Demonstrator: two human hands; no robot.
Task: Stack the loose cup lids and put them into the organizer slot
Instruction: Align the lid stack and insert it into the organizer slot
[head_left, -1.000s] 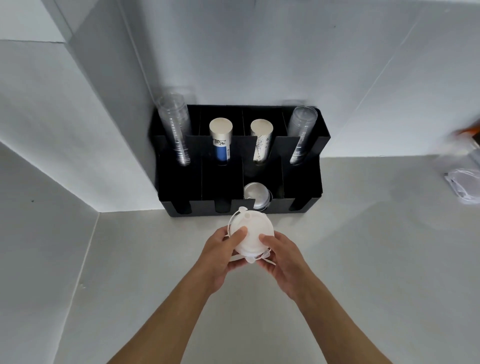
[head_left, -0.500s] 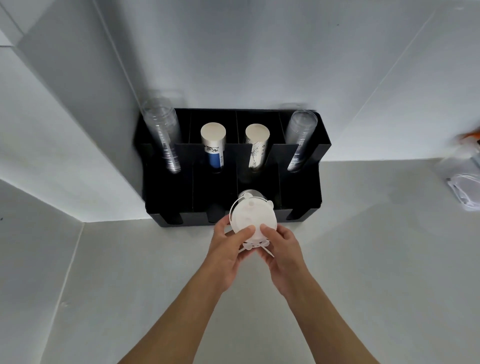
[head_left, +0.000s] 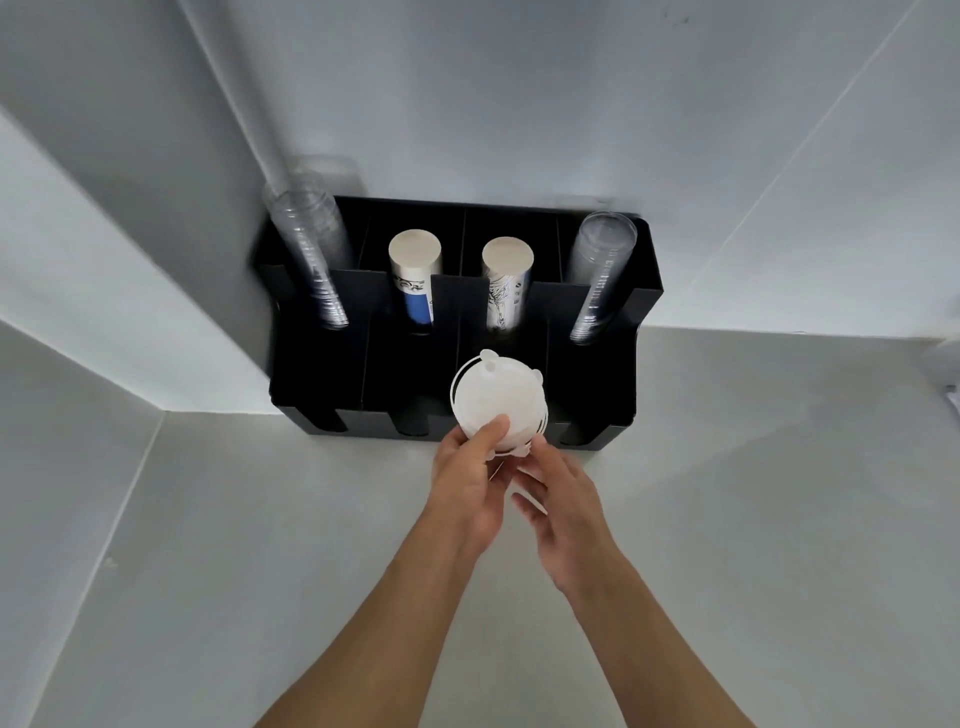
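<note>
The left hand (head_left: 470, 488) grasps the stack of white cup lids (head_left: 497, 400) at its lower edge, thumb pressed on the top lid. The right hand (head_left: 563, 501) sits just at 4 o'clock of the stack with its fingers loosely spread; I cannot tell whether they touch the lids. The stack is tilted toward the camera, over the front of the black organizer (head_left: 613, 364), at its third slot from the left. At 12 o'clock stand two paper cup stacks (head_left: 506, 280), flanked by clear cup stacks (head_left: 597, 280) in the outer slots. The organizer stands on the pale bench (head_left: 260, 519) against the wall.
</note>
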